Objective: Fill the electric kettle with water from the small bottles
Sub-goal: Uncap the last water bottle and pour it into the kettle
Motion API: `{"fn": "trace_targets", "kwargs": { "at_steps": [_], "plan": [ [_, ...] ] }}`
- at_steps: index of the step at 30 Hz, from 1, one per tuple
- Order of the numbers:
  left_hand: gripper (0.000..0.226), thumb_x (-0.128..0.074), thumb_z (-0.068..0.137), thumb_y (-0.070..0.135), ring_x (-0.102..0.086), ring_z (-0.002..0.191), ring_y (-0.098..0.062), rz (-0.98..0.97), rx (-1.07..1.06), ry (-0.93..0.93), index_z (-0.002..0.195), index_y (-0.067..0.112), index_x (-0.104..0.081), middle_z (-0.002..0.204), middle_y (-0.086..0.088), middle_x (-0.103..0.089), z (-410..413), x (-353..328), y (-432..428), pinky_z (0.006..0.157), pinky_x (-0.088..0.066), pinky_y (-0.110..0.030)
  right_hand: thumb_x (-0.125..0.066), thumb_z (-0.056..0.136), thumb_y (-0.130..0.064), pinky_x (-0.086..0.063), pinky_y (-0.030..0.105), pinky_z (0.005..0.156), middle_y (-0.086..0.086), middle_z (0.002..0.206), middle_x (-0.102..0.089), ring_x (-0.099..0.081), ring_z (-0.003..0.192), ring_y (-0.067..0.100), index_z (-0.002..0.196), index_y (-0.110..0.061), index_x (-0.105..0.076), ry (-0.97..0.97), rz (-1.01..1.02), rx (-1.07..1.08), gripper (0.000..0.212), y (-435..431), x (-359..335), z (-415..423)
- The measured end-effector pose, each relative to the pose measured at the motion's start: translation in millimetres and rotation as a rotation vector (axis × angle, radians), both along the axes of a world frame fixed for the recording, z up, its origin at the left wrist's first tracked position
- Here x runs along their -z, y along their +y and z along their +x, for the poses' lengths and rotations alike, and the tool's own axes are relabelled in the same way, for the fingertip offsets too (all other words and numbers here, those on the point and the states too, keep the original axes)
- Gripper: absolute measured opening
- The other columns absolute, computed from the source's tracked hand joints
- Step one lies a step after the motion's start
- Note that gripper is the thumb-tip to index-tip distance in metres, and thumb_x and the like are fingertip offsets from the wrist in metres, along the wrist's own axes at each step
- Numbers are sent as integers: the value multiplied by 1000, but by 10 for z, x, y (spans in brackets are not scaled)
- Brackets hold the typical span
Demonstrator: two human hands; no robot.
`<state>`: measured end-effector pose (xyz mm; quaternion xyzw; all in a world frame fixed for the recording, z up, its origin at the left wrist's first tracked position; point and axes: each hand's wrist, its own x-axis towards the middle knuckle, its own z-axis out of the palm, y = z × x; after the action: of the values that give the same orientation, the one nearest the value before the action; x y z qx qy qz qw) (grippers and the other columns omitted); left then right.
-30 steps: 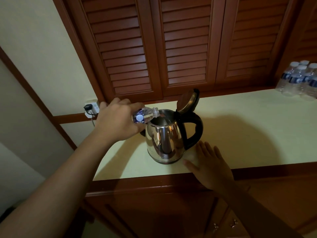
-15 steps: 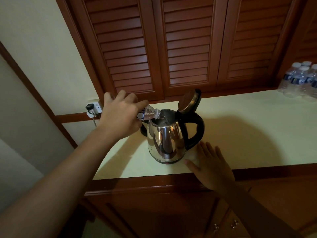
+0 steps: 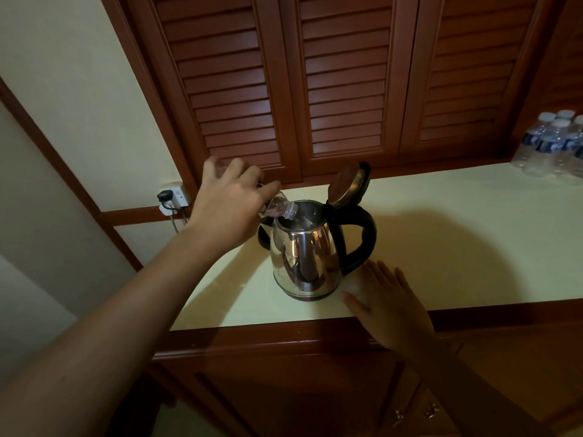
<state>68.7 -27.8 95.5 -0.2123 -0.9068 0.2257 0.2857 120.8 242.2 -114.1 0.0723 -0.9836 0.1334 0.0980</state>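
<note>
A shiny steel electric kettle [image 3: 304, 260] with a black handle stands on the pale counter [image 3: 441, 247], its lid [image 3: 347, 183] hinged up. My left hand [image 3: 230, 206] grips a small clear bottle [image 3: 279, 207], tipped steeply so that its neck points down into the kettle's mouth; most of the bottle is hidden behind the hand. My right hand [image 3: 389, 302] lies flat on the counter's front edge, just right of the kettle's base, fingers straight and holding nothing.
Several small water bottles [image 3: 555, 146] with blue labels stand at the counter's far right. A wall socket [image 3: 172, 197] with a black plug sits left of the kettle. Louvred wooden doors [image 3: 340, 83] rise behind the counter. Cabinet fronts lie below the edge.
My left hand has raised the bottle's rear end, tipping it more steeply into the kettle. The right hand and the kettle have stayed in place.
</note>
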Motion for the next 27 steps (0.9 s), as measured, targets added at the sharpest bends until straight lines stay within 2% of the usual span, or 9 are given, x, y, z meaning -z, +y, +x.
{"fn": "trace_targets", "kwargs": {
  "at_steps": [4,7,12,16,19,21,23,24,27],
  "plan": [
    [63,-78,78,15,-53,119,-38,-40,44,22,137,27,-63,120,-12,-65,-21,-23,-4,107,-36,-69,-35,97,-64,-10,45,126,4,163,-32,-20,153,22,156,-21,-28,34,-49,-8,73,8,-20,28],
    [65,-77,76,10,-55,120,-38,-75,76,34,137,25,-63,121,-12,-65,-43,-43,-14,108,-35,-70,-37,97,-62,-10,45,126,2,161,-36,-22,153,23,150,-24,-39,31,-53,-21,65,30,-22,29],
    [67,-76,80,12,-51,129,-39,-131,88,51,142,25,-57,130,-13,-61,-45,-60,-39,111,-31,-71,-38,98,-59,-10,46,125,3,158,-40,-25,152,24,137,-22,-54,46,-67,-40,56,54,-3,24],
    [67,-76,80,20,-51,125,-38,-51,61,70,144,25,-56,128,-13,-62,-12,-24,-79,108,-34,-68,-45,97,-56,-20,48,124,4,147,-53,-40,143,23,129,-19,-60,97,-117,-18,51,72,12,22],
    [68,-76,79,37,-53,114,-37,93,7,75,144,25,-57,120,-11,-63,62,52,-152,96,-41,-57,-52,95,-53,-29,44,120,1,130,-65,-55,125,18,120,-17,-65,178,-202,-4,46,71,24,56],
    [69,-71,82,46,-53,115,-36,254,-40,13,146,26,-56,122,-10,-64,155,122,-189,95,-43,-55,-52,94,-53,-31,39,118,-1,119,-69,-60,114,17,117,-16,-66,220,-258,-7,46,62,11,74],
    [73,-63,84,54,-52,120,-32,479,-66,-126,150,27,-52,127,-8,-63,299,230,-208,100,-44,-55,-53,93,-53,-32,34,115,-5,111,-69,-61,106,17,113,-16,-68,231,-340,-36,45,71,-22,97],
    [75,-58,82,56,-52,120,-30,599,-49,-204,151,27,-51,127,-6,-63,402,294,-212,99,-45,-53,-53,93,-55,-37,35,112,-6,110,-69,-61,104,16,113,-17,-69,224,-380,-66,46,72,-64,120],
    [81,-54,76,63,-54,111,-18,870,63,-435,151,33,-50,115,7,-61,798,521,-166,88,-49,-38,-54,96,-55,-50,40,93,-15,109,-67,-59,105,8,113,-23,-71,215,-448,-192,40,53,-275,259]
  ]
}}
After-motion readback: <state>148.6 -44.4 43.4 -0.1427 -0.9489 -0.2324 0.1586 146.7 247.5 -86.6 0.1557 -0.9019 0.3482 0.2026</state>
